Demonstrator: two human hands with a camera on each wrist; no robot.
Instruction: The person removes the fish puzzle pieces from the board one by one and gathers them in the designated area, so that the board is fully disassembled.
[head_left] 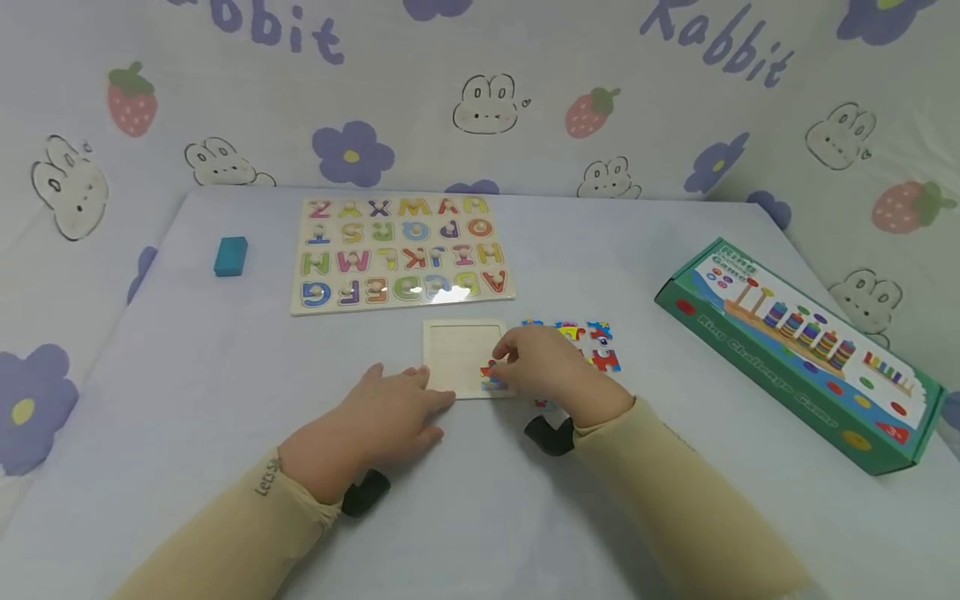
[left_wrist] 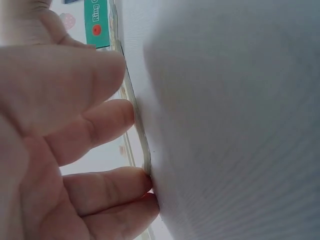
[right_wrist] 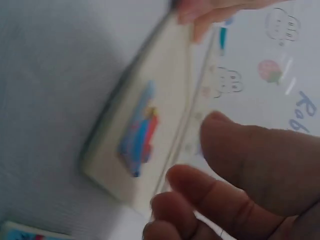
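A small square wooden puzzle tray [head_left: 453, 362] lies on the table with one colourful jigsaw piece [head_left: 491, 379] in its near right corner. My left hand [head_left: 390, 414] rests at the tray's near left corner, fingertips touching its edge. Above the tray's right side hovers my right hand [head_left: 542, 364], its fingers loosely bent. In the right wrist view the thumb and fingers [right_wrist: 195, 185] are apart with nothing between them, and the jigsaw piece [right_wrist: 139, 140] lies clear of them. More jigsaw pieces [head_left: 602, 360] lie to the right of the tray, partly hidden by my right hand.
Behind the tray lies a wooden alphabet peg board [head_left: 401, 250]. A teal block [head_left: 231, 256] sits at the back left. On the right stands a green ring game box [head_left: 802, 358]. A printed cloth [head_left: 555, 50] hangs behind the table.
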